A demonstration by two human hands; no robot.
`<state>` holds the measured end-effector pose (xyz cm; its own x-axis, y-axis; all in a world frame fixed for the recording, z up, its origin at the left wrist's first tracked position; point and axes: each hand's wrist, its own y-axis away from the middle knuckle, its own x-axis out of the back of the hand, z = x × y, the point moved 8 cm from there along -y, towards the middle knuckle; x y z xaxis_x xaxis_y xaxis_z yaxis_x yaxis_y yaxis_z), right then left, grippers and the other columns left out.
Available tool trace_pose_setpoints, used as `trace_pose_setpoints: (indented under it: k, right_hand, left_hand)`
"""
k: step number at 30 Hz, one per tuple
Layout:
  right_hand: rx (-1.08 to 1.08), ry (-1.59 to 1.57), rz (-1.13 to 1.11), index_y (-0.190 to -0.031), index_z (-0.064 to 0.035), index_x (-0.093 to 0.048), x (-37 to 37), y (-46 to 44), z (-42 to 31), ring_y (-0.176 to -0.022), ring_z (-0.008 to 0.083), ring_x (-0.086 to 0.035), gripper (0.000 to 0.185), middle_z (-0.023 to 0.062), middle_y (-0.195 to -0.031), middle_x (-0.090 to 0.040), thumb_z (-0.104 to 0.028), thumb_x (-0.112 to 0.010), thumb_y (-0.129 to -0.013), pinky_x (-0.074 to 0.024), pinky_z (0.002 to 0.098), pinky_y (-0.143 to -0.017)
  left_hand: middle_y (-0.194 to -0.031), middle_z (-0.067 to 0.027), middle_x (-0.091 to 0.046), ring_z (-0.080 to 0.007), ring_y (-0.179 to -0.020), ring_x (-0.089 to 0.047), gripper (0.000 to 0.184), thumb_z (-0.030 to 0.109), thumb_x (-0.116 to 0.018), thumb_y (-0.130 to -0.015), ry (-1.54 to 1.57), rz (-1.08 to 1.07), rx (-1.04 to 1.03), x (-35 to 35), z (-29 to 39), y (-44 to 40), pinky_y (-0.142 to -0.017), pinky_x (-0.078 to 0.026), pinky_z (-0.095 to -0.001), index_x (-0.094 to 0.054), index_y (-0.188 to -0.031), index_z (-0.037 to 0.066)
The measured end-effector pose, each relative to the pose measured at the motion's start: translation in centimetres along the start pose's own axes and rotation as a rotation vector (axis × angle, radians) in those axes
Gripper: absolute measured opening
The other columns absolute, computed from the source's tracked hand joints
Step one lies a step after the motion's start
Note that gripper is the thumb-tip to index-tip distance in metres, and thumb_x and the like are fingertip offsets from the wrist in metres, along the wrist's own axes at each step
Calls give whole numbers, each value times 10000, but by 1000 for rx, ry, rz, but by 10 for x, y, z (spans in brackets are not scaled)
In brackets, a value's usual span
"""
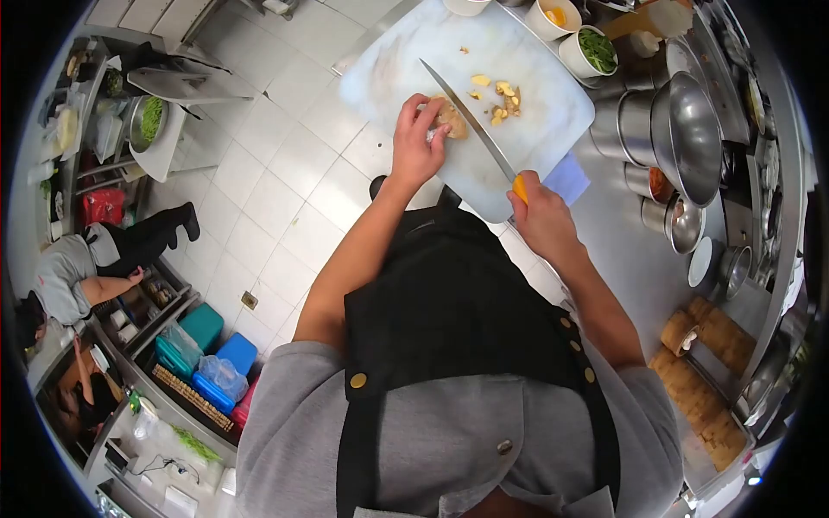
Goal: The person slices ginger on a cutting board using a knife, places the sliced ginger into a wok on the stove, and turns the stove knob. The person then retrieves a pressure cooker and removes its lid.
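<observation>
On a white cutting board (389, 78) lies a piece of ginger root (451, 119), pale brown and knobbly. My left hand (420, 138) is closed around its left side, fingers curled. My right hand (542, 214) grips the yellow handle of a kitchen knife (475, 121). The long blade points up and left across the board, its edge close beside the ginger; whether it touches I cannot tell. To the right of the blade are several cut ginger pieces (509, 102), yellow inside with brown skin.
White tubs, one of green herbs (596, 50), stand beyond the board. Metal bowls (686, 138) and pots crowd the steel counter (604, 233) at right. Bamboo steamers (704, 397) sit lower right. At far left, another person (73, 268) stands by shelves; a white stool (164, 147) holds a bowl of greens.
</observation>
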<state>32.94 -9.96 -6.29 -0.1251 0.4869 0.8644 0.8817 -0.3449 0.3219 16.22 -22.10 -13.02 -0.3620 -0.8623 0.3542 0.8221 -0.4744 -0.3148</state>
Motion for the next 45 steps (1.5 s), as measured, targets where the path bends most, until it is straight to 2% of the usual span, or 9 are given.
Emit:
trace_pose_setpoints:
  k: [5,13,18,20,26,30,36,40,45]
  right_hand:
    - [50,20,-30,-1076,-22,-417,5,-4,-4,-739,430,-609,265,222,-805,-615,-194,-544,-920,-488,507,-648]
    - [43,-26,-88,-1065,-7,-412,5,-4,-11,-733,454,-596,249,244,-799,-610,-185,-527,-932,-482,517,-634]
    - [-22,0,-211,-1027,12,-363,-5,-11,-12,-695,461,-591,255,258,-714,-590,-177,-511,-941,-474,530,-604]
    - [-25,5,-236,-1015,13,-356,-6,-14,-13,-692,464,-592,252,253,-695,-585,-173,-508,-941,-472,535,-603]
    - [-22,79,-286,-997,21,-352,-16,-33,-19,-712,471,-600,247,269,-708,-596,-166,-501,-934,-476,539,-616]
    - [47,37,-156,-1019,6,-367,-67,-75,1,-766,471,-611,253,289,-770,-616,-211,-472,-941,-477,546,-668]
    - [26,10,50,-1093,-56,-402,-15,-51,17,-733,448,-609,275,243,-766,-624,-194,-556,-913,-460,539,-614]
    - [23,84,208,-1106,-90,-441,31,-40,41,-742,421,-617,278,209,-796,-623,-205,-581,-896,-482,511,-637]
    - [41,156,366,-1123,-124,-498,51,-52,76,-736,388,-632,272,178,-820,-623,-208,-588,-879,-502,492,-642]
  left_hand:
    - [-1138,-145,-494,-270,-832,-584,414,-10,-651,-751,-35,-3,-9,0,0,-2,-760,-484,-370,-592,-1156,58]
    - [-1118,-147,-516,-298,-858,-574,434,12,-662,-727,-16,4,43,-2,-7,-2,-792,-469,-394,-597,-1153,66]
    - [-1111,-145,-525,-305,-862,-562,436,21,-673,-719,-24,19,36,-3,-10,-4,-797,-460,-398,-598,-1147,63]
    - [-1150,-133,-505,-262,-830,-596,436,-5,-673,-750,-81,20,-1,-3,-7,-4,-740,-506,-349,-597,-1173,69]
    - [-1150,-133,-504,-277,-828,-592,440,-8,-673,-744,-78,9,-5,-5,-11,-2,-745,-511,-354,-593,-1172,58]
    - [-1130,-150,-509,-304,-809,-545,452,14,-689,-710,-39,22,-26,-7,-11,-3,-757,-470,-389,-589,-1150,42]
    - [-1147,-206,-401,-330,-845,-531,600,110,-764,-701,-159,-145,3,-6,6,-3,-767,-483,-399,-523,-1249,60]
    - [-1113,-194,-393,-352,-882,-526,597,78,-762,-703,-260,-64,61,-3,-19,-27,-778,-492,-402,-517,-1246,46]
    - [-1086,-181,-447,-351,-886,-550,532,37,-728,-730,-288,20,-25,15,-2,-49,-792,-477,-407,-539,-1226,59]
